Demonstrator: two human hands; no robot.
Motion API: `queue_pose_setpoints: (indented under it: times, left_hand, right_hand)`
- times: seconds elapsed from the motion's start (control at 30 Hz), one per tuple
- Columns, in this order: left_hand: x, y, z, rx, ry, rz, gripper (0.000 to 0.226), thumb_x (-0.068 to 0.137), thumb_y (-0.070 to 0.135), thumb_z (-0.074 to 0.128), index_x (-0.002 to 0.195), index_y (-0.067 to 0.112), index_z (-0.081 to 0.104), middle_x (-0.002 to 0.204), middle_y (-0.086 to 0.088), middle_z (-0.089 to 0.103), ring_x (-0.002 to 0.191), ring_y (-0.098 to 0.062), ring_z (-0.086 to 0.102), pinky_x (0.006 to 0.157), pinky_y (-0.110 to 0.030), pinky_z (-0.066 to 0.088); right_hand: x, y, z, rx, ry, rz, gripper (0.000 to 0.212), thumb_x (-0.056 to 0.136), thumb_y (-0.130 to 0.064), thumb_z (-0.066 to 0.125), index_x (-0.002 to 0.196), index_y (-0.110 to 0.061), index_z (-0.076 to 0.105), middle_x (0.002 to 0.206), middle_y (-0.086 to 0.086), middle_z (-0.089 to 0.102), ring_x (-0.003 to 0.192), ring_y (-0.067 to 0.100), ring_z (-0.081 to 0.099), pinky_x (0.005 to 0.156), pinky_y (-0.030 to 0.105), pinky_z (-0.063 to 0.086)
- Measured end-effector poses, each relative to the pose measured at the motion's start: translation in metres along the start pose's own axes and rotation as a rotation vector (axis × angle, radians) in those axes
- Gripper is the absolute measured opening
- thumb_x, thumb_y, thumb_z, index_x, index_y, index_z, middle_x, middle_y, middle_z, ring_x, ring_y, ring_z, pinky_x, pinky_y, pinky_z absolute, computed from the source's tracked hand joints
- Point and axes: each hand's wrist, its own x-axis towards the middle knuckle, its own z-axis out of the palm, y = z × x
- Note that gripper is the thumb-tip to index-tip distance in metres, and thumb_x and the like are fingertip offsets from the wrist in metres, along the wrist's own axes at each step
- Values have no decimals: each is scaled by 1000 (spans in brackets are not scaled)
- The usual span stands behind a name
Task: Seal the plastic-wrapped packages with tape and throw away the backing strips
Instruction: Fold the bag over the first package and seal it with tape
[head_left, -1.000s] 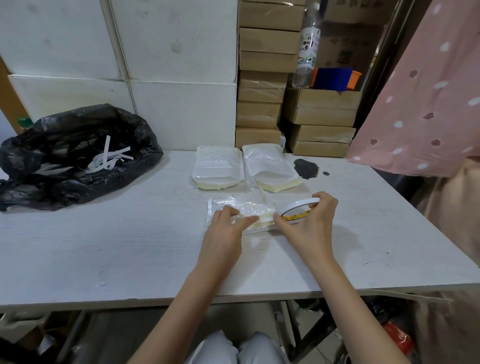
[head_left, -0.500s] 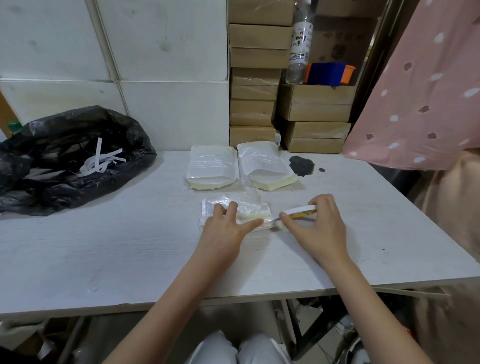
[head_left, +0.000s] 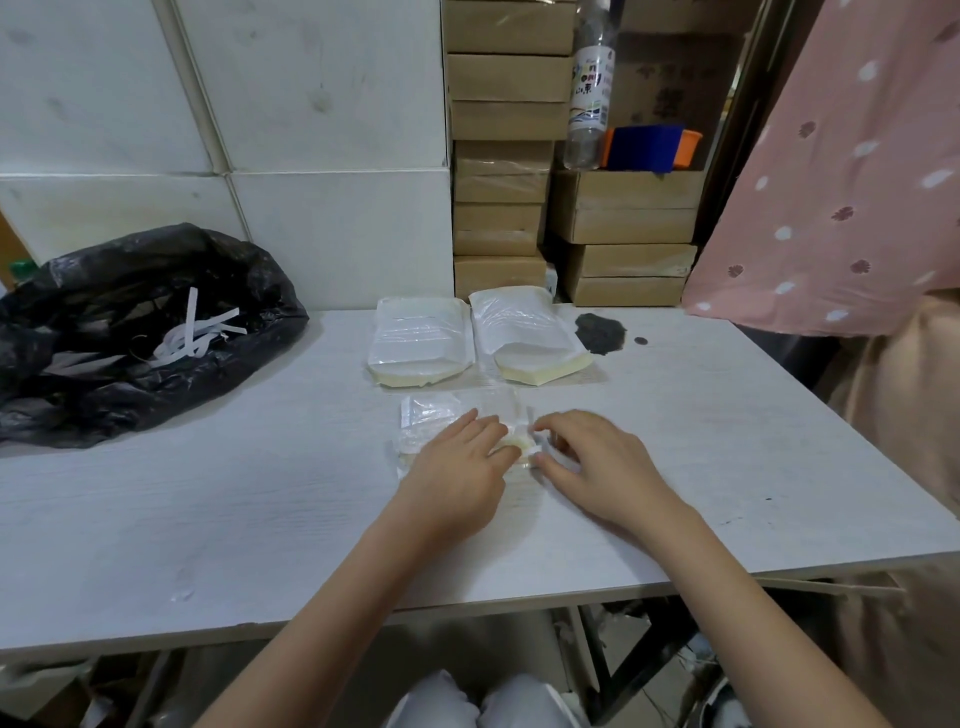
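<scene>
A small plastic-wrapped package (head_left: 441, 415) lies flat in the middle of the white table (head_left: 208, 519). My left hand (head_left: 457, 478) rests palm down on its near right part and presses it to the table. My right hand (head_left: 597, 467) is palm down just right of the package, fingertips at its right edge. It covers the tape roll, of which only a pale sliver shows between thumb and fingers. Two more wrapped packages (head_left: 418, 338) (head_left: 530, 332) lie side by side behind. A black rubbish bag (head_left: 130, 322) at far left holds white backing strips (head_left: 197, 332).
Stacked cardboard boxes (head_left: 498, 182) and a plastic bottle (head_left: 589, 88) stand behind the table's far edge. A dark stain (head_left: 600, 332) marks the table right of the packages. A person in pink spotted cloth (head_left: 831, 182) stands at the right edge.
My right hand has lowered and turned palm down, bringing the tape roll from raised beside the package down to its right edge. My left hand stays on the package.
</scene>
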Motion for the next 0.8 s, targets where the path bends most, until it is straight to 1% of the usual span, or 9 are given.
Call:
queue_pose_setpoints:
  times: [0.07, 0.13, 0.17, 0.33, 0.4, 0.47, 0.57, 0.67, 0.8]
  left_hand:
    - [0, 1, 0, -81, -41, -18, 45, 71, 17, 36, 98, 10, 71, 95, -13, 67, 96, -30, 66, 95, -48, 46]
    - [-1, 1, -1, -134, -65, -41, 52, 74, 20, 37, 118, 16, 65, 96, -12, 66, 99, -30, 63, 96, -47, 46]
    - [-1, 0, -1, -152, -62, -46, 52, 76, 20, 38, 123, 18, 62, 95, -12, 65, 100, -30, 63, 97, -47, 46]
    - [-3, -2, 5, -182, -12, -31, 40, 82, 25, 45, 114, 19, 68, 98, -15, 66, 101, -33, 63, 98, -49, 44]
    - [-6, -1, 6, -183, -10, -36, 39, 83, 27, 45, 114, 19, 68, 100, -14, 66, 104, -33, 63, 100, -50, 42]
    - [-7, 0, 6, -179, -12, -42, 38, 84, 27, 46, 111, 18, 70, 102, -14, 66, 106, -33, 62, 101, -50, 40]
    - [-7, -1, 6, -182, -31, -48, 38, 84, 28, 46, 111, 19, 70, 103, -14, 66, 106, -33, 62, 101, -50, 39]
    - [-7, -1, 6, -184, -38, -49, 38, 83, 28, 45, 110, 19, 70, 103, -14, 66, 105, -32, 62, 100, -50, 40]
    - [-5, -1, 8, -161, -27, -42, 37, 80, 28, 46, 107, 19, 71, 99, -13, 65, 101, -31, 63, 100, -49, 41]
  right_hand:
    - [2, 1, 4, 34, -8, 25, 24, 89, -42, 54, 110, -33, 61, 101, -9, 59, 94, 8, 53, 75, 23, 35]
    - [3, 4, 6, 131, -11, 83, 16, 86, -41, 58, 100, -37, 65, 96, -10, 59, 88, 7, 53, 73, 23, 37]
    - [3, 5, 7, 183, -12, 110, 12, 84, -40, 60, 95, -39, 66, 93, -11, 59, 85, 6, 52, 72, 23, 38]
    - [10, 11, 9, 314, -104, 154, 11, 81, -34, 65, 91, -39, 67, 89, -9, 55, 79, 5, 51, 76, 25, 43]
    - [13, 12, 9, 355, -120, 149, 7, 80, -33, 67, 84, -39, 65, 83, -9, 53, 72, 4, 50, 76, 28, 46]
    - [13, 12, 8, 377, -112, 156, 13, 78, -32, 69, 73, -38, 59, 78, -11, 52, 69, 5, 49, 72, 26, 45]
    - [12, 13, 8, 410, -123, 170, 18, 78, -30, 71, 67, -33, 57, 77, -12, 53, 68, 5, 48, 68, 23, 40]
    - [12, 10, 3, 419, -155, 160, 15, 80, -26, 68, 69, -27, 58, 73, -11, 54, 67, 8, 48, 68, 26, 43]
    - [10, 2, 5, 349, -87, 151, 23, 81, -19, 65, 65, -31, 52, 79, -6, 60, 73, 11, 53, 67, 25, 42]
